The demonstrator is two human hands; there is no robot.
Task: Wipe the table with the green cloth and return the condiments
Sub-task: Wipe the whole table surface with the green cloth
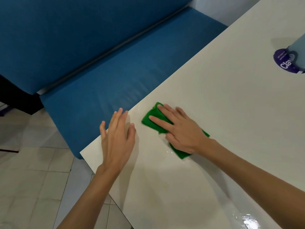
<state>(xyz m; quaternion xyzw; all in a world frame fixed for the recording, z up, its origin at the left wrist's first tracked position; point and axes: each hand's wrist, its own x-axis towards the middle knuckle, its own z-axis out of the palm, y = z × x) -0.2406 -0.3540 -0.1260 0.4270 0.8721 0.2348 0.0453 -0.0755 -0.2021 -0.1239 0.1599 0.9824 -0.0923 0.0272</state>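
A folded green cloth (151, 117) lies flat on the white table (222, 104), close to its left edge. My right hand (178, 128) presses down on the cloth with fingers spread, covering its middle. Green shows past the fingertips and beside the wrist. My left hand (118, 135) rests flat on the table's left edge, fingers apart, holding nothing, a short way left of the cloth. A wet sheen lies on the table behind the cloth. No condiments are in view.
A pale blue object (297, 53) stands on a purple round sticker (282, 62) at the table's far right. A blue padded bench (115, 71) runs along the table's left side. Pale floor tiles (33, 179) lie at the lower left.
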